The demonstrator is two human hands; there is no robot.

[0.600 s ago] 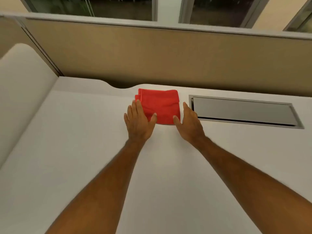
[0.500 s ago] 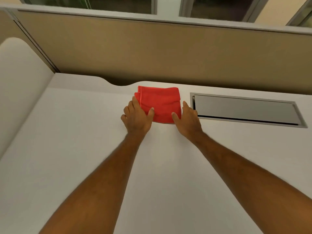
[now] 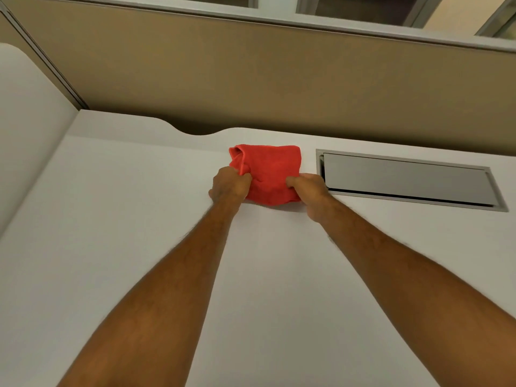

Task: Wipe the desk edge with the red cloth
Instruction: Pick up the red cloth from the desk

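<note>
Desk [image 3: 117, 247]: white top, plain surface, far edge running under a tan partition panel [image 3: 251, 79]; a curved cable notch [image 3: 195, 129] is cut into that far edge, left of centre.

Red cloth [image 3: 269, 171]: folded and bunched, lying on the desk near the far edge, just right of the notch and just left of a grey metal cable hatch [image 3: 405, 178] set flush in the top. Its near edge looks slightly raised, with a thin shadow beneath.

Left hand [image 3: 229, 185]: curled closed on the cloth's left side — thumb pressed into the fabric, fingers tucked out of sight below. Forearm stretched across the desk from the near side.

Right hand [image 3: 310, 191]: likewise closed on the cloth's right side, thumb on top of the fabric, knuckles just beside the hatch frame; whether they touch the frame cannot be told.

Side panel [image 3: 25, 129]: white, rounded at the top corner, standing at the left end of the desk.

Window frame [image 3: 279, 22]: grey — runs along the top of the partition, with dark glass above.
</note>
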